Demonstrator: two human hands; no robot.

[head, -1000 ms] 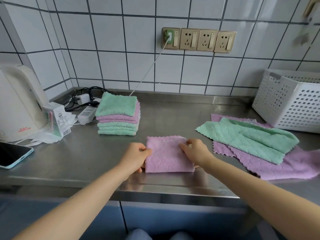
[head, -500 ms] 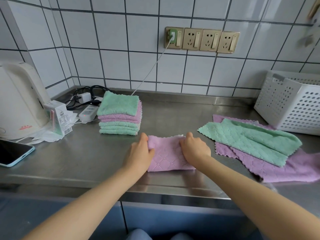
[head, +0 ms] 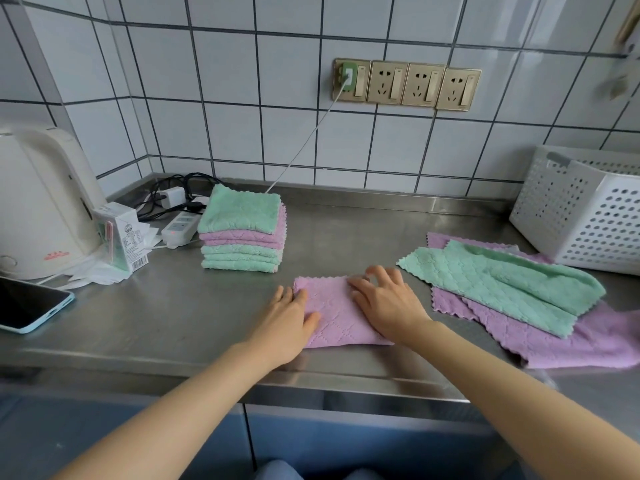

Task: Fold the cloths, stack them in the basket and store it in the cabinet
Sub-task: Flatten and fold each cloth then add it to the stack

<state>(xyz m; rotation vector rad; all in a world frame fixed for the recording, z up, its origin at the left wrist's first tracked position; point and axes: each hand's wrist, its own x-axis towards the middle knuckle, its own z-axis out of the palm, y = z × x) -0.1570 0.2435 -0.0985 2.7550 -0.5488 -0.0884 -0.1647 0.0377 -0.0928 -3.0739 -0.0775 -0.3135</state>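
Note:
A folded purple cloth (head: 334,310) lies near the front edge of the steel counter (head: 194,306). My left hand (head: 287,323) rests flat on its left edge with straight fingers. My right hand (head: 388,303) presses on its right half, fingers spread. A stack of folded green and purple cloths (head: 242,230) stands behind and to the left. Unfolded cloths lie to the right: a green one (head: 502,282) on top of purple ones (head: 561,337). The white perforated basket (head: 585,216) stands at the back right.
A white kettle (head: 41,202), a small carton (head: 121,233), a power strip (head: 178,228) with cables and a phone (head: 27,303) crowd the left end. Wall sockets (head: 405,83) sit on the tiled wall. Blue cabinet doors (head: 311,441) are below the counter.
Both hands went from pinching the purple cloth's sides to lying flat on it. The cloth stayed in place.

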